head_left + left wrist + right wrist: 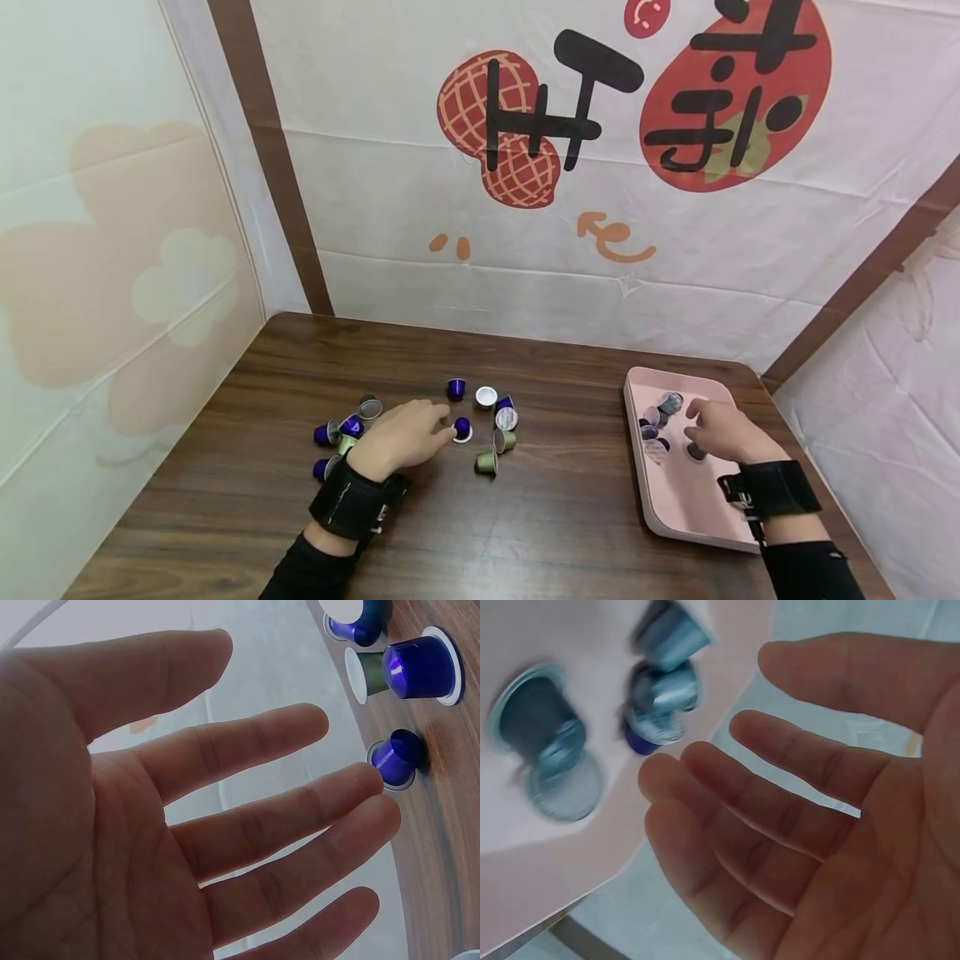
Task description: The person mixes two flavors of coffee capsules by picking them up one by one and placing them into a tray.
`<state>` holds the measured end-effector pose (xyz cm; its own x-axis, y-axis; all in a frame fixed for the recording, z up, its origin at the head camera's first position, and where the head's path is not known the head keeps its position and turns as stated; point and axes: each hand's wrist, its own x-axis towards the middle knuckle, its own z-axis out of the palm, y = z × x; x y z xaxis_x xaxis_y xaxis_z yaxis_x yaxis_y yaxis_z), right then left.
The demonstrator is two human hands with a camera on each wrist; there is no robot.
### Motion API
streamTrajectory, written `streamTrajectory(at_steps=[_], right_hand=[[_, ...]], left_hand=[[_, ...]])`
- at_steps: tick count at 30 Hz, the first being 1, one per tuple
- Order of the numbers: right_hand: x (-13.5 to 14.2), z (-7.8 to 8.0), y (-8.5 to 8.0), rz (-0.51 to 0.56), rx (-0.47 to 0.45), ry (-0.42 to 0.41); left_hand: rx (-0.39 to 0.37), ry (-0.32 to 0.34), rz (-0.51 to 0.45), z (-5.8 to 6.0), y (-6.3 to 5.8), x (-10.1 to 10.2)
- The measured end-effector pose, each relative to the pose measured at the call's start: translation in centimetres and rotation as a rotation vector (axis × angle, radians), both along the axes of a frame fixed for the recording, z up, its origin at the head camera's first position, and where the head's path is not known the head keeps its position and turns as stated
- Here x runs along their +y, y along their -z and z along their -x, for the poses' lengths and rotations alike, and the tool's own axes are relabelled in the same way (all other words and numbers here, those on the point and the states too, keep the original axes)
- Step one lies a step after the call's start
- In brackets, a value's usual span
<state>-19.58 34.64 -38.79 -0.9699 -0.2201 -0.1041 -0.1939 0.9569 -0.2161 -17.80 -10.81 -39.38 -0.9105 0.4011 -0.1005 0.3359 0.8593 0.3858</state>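
A white printed cloth [375,208] is hanging behind the wooden table's [555,533] far edge. Near the right edge, a pink tray [705,521] is carrying capsules [670,405], mostly along its left rim. The right hand [727,429] is hovering above, thumb wide of loosely bent fingers. The left hand [401,433] is spreading bare fingers just beside a blue capsule [462,426], green capsules [486,463] lying nearby.

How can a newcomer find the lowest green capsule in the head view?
On the table, look between the left hand and the tray. Several capsules are there, two of them green. Unlike its green neighbour, slightly farther back, the green capsule is the group's nearest to the person.
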Motion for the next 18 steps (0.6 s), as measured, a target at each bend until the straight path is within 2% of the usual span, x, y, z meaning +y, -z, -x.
streamTrajectory(at_steps=[7,18], right_hand=[[-2.7,-0.5,-1.2,0.028,0.076,-0.074],[-8.6,-1.1,-1.7,0.121,0.096,-0.115]], left_hand=[[-0.001,-0.006,-0.003,0.0,0.1,-0.1],[-0.002,-0.010,0.006,0.1,0.0,-0.1]])
